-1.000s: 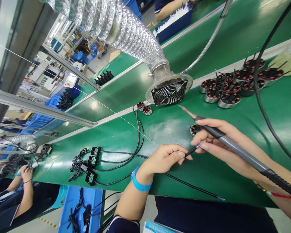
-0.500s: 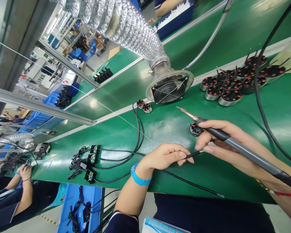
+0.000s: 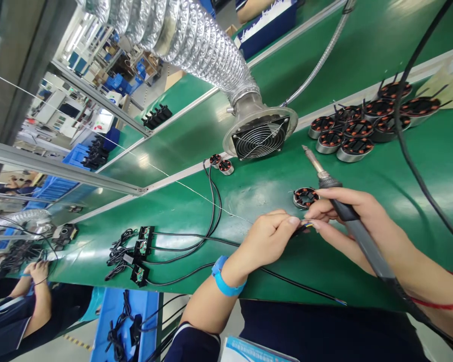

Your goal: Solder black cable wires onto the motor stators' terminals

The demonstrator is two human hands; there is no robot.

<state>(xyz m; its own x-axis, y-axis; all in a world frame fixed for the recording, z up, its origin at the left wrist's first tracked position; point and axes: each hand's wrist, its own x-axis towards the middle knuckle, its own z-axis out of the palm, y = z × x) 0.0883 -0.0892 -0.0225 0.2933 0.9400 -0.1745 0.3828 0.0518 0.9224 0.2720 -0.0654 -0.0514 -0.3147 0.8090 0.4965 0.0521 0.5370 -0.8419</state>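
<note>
My left hand (image 3: 272,235), with a blue band at the wrist, is closed around the end of a black cable (image 3: 297,232). Thin coloured wires, one yellow, stick out of that end. My right hand (image 3: 349,221) holds a soldering iron (image 3: 353,229) slanted across the palm, its tip pointing up and away over the table. Thumb and fingertips of this same hand pinch at the bare wires. Just beyond both hands lies a motor stator (image 3: 305,198), a metal ring with orange-red windings. A second black cable (image 3: 305,287) passes below my left wrist.
A fume extractor with a round grille (image 3: 260,140) hangs at the table's back edge. Several stators (image 3: 355,150) stand back right, and two small ones (image 3: 226,167) left of the extractor. Black boxes with circuit boards (image 3: 144,241) lie left. A co-worker's hands (image 3: 38,271) are far left.
The soldering iron has swung more upright, its tip moving right. My left hand has moved right and up, closer to my right fingertips, and now covers more of the cable end.
</note>
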